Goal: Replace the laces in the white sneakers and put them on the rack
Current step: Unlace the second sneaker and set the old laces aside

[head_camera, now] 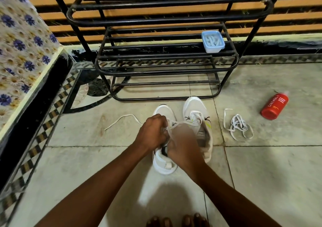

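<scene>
In front of the rack (156, 57), I am gripping the lace (122, 120) in my curled left hand (153, 131) and blurred right hand (181, 143), threading the left sneaker (163, 164) so both ends are staying taut.

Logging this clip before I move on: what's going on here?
A person is lacing the left white sneaker on the tiled floor. The left hand grips the white lace; the right hand, blurred, works at it too. The other sneaker stands beside it, partly laced. A loose lace bundle and a red bottle lie to the right. The black rack holds only a small blue container; no shoes on it yet.
</scene>
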